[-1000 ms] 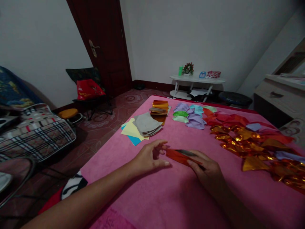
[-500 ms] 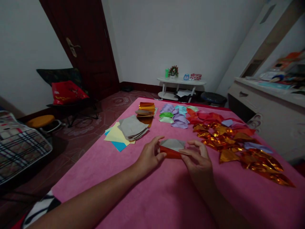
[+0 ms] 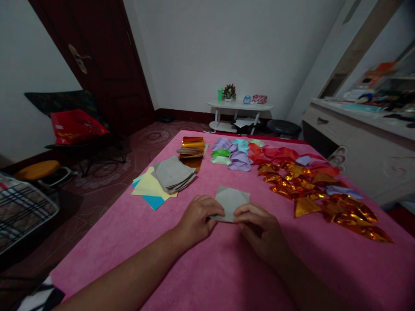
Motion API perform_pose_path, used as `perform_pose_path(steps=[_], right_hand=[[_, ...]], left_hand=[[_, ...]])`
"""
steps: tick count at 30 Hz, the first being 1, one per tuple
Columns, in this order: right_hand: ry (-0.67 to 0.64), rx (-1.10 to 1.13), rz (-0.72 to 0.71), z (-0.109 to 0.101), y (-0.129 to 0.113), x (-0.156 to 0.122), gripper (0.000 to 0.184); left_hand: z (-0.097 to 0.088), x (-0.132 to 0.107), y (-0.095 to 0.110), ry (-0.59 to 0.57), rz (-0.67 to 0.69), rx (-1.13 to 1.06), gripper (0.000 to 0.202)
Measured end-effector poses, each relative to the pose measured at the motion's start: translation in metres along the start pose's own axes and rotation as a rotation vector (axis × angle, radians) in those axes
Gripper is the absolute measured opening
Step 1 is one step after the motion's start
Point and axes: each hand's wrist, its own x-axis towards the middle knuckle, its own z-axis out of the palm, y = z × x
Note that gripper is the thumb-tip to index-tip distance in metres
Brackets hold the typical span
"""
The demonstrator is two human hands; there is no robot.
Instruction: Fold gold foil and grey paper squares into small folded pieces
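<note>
A small sheet of paper (image 3: 232, 199) with its grey side up lies in front of me on the pink table cover (image 3: 207, 268). My left hand (image 3: 200, 216) pinches its near left corner between thumb and fingers. At the near right edge, my right hand (image 3: 259, 222) grips it with fingertips on top and the thumb below. The sheet's underside is hidden. Left of it rests a stack of grey-backed paper (image 3: 173, 172), partly covering yellow paper (image 3: 151, 185) and blue paper (image 3: 154, 201).
Gold foil paper (image 3: 193, 144) is piled behind the grey stack. Folded lilac paper pieces (image 3: 240, 160), red ones (image 3: 280, 154) and shiny gold ones (image 3: 306, 207) cover the table's right side. Beyond stand a white side table (image 3: 240, 105) and a dresser (image 3: 353, 138).
The sheet was folded up with its orange foil side showing along the near edge; now its grey side lies flatter. Both hands have moved closer together. The view has shifted slightly right.
</note>
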Motion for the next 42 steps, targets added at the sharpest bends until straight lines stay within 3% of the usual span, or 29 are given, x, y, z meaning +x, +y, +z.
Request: perform_pose_path(steps=[8,11,14,18,21,25,29,32,35,38,42], right_hand=[[-0.12,0.025,0.076,-0.007,-0.002,-0.004,0.011],[-0.132,0.046,0.122,-0.007,0.0,-0.002,0.018],[-0.107,0.037,0.194,-0.004,0.002,-0.001,0.028],[-0.005,-0.055,0.287,0.002,0.007,-0.002,0.023],[0.065,-0.133,0.332,0.007,0.011,-0.002,0.019],[0.077,-0.181,0.355,0.009,0.011,-0.001,0.017],[0.07,-0.198,0.377,0.01,0.007,0.001,0.013],[0.035,-0.252,0.331,0.011,0.004,0.001,0.014],[-0.007,-0.302,0.268,0.01,0.002,0.0,0.017],[-0.035,-0.342,0.237,0.009,-0.001,0.0,0.005],[-0.066,-0.449,0.204,0.011,-0.005,-0.001,0.023]], left_hand=[[-0.003,-0.004,-0.002,-0.043,0.012,-0.041,0.012],[-0.007,-0.001,0.001,-0.068,-0.005,-0.113,0.013],[-0.008,0.003,0.002,-0.053,-0.133,-0.203,0.019],[-0.002,0.007,-0.003,0.007,-0.367,-0.278,0.017],[0.004,0.008,-0.007,0.032,-0.409,-0.222,0.019],[0.004,0.01,-0.005,0.064,-0.328,-0.062,0.022],[0.001,0.011,0.0,0.075,-0.145,0.085,0.007],[-0.002,0.009,0.003,-0.039,-0.021,0.179,0.015],[-0.007,0.008,0.006,-0.164,0.017,0.212,0.017],[-0.013,0.007,0.01,-0.223,0.052,0.234,0.029],[-0.013,0.009,0.014,-0.238,0.1,0.347,0.03]])
